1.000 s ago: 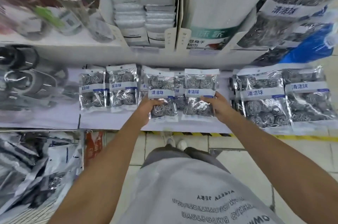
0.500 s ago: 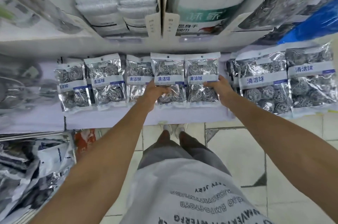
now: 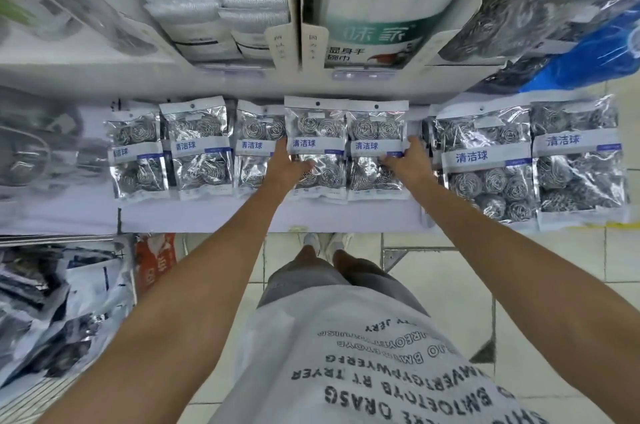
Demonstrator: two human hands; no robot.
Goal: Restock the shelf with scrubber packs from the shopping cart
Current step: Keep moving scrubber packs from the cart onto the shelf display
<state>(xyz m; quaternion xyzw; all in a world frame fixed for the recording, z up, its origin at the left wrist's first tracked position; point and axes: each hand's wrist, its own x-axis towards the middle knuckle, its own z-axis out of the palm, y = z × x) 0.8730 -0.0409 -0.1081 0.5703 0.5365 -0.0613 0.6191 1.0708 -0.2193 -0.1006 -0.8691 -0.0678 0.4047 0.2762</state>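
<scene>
On the shelf (image 3: 242, 219), square your two scrubber packs into the row: left hand (image 3: 289, 167) grips the left pack (image 3: 317, 133), right hand (image 3: 408, 160) pinches the right pack (image 3: 375, 133). Press them flush, edges aligned, before letting go.

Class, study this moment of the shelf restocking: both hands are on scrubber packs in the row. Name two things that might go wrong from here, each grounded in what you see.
1. The left hand and right hand each hold a separate slippery pack, the left pack and right pack; one might slide or tip forward on release.
2. The left pack overlaps the neighbouring pack, so pushing it back could skew the row.
</scene>
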